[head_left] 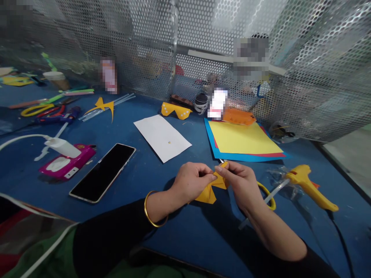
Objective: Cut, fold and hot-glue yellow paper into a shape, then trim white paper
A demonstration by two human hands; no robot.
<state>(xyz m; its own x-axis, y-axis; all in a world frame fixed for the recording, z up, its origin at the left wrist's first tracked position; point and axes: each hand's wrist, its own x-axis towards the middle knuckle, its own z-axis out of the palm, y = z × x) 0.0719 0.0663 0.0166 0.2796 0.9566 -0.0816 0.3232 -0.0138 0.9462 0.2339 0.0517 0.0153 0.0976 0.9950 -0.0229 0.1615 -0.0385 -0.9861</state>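
Both of my hands pinch a folded piece of yellow paper (207, 195) above the near part of the blue table. My left hand (191, 183) grips it between thumb and fingers from the left. From the right, my right hand (242, 185) holds its upper edge, thumb on top. Parts of the paper hide behind my fingers. Under and beside my right hand lie yellow-handled scissors (271, 197), mostly covered, with a clear glue stick close by. Farther back stands a yellow paper mask shape (175, 111) with white dots.
A yellow glue gun (311, 185) with a black cord lies at right. Coloured paper sheets (246, 137) and a white sheet (162, 137) lie ahead. At left are a black phone (102, 173), a magenta power strip (68, 162) and cut yellow paper (106, 106). A perforated metal screen (150, 50) closes off the back.
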